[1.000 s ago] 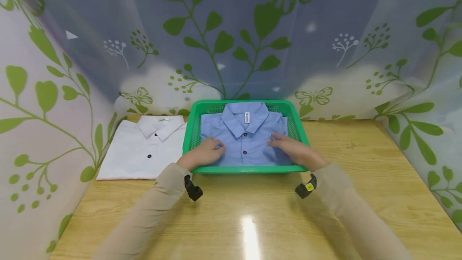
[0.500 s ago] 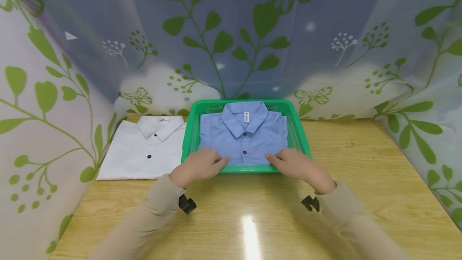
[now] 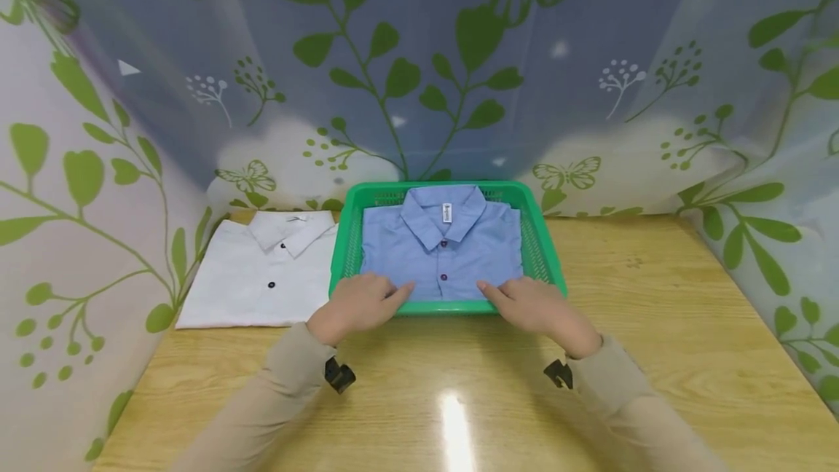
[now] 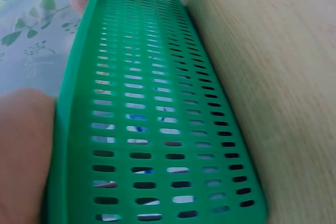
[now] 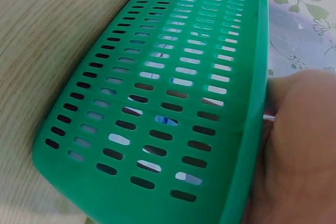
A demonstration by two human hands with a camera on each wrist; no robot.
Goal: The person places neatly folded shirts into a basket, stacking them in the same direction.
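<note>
Ahead of the left hand (image 3: 359, 303) and right hand (image 3: 534, 304), whose thumbs stretch inward but whose grip I cannot tell, the fingers being hidden, the blue shirt (image 3: 411, 257) lies inside the green basket (image 3: 446, 307), best smoothed by light, equal pressure

A white shirt (image 3: 239, 279) lies folded on the left part of the wooden table (image 3: 655, 312), its collar (image 3: 265, 230) toward the back, with two dark buttons (image 3: 272, 285) visible. A bright reflection (image 3: 457, 432) shines on the table near the front. A cloth (image 3: 577, 130) printed with green leaves and butterflies hangs behind and at both sides.
</note>
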